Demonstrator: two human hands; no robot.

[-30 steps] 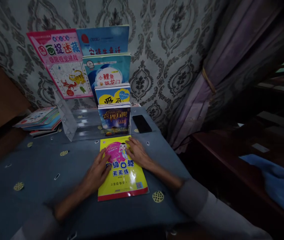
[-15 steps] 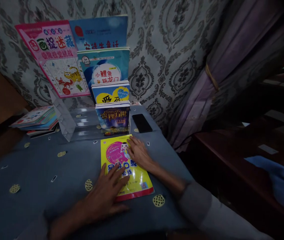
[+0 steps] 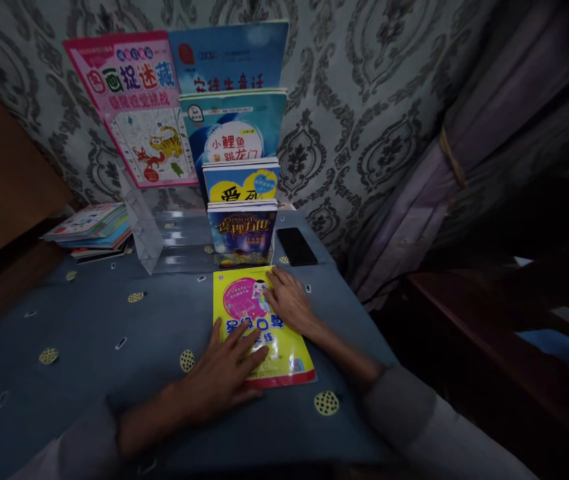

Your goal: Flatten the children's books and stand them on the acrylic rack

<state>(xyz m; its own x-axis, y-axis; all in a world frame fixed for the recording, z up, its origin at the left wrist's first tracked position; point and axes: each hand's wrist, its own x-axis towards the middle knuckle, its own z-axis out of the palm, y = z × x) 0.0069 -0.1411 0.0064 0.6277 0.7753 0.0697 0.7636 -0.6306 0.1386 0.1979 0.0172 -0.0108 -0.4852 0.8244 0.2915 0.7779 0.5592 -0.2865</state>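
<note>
A yellow workbook (image 3: 284, 357) with a pink circle, blue characters and a red lower band lies flat on the table in front of a clear stand. Across its lower left part rests my left hand (image 3: 229, 367), fingers spread and covering some of the print. My right hand (image 3: 291, 300) lies over its upper right edge with the fingers stretched toward the cartoon figure. Just beyond the workbook's top edge, the clear tiered stand (image 3: 179, 261) holds a purple book (image 3: 244, 233), a blue-and-yellow book (image 3: 239, 183), a teal book (image 3: 234, 127), a blue book (image 3: 234, 53) and a pink book (image 3: 139, 110).
A black phone (image 3: 297, 247) lies right of the stand. On the left is a stack of thin books (image 3: 89, 230). The patterned tablecloth (image 3: 89, 320) reaches an edge on the right, with a tied curtain (image 3: 409, 200) behind it. Patterned wallpaper (image 3: 339, 80) backs the table.
The view has shifted, so the stand, books and table sit farther right in the picture. Both hands stay on the yellow workbook, in nearly the same places.
</note>
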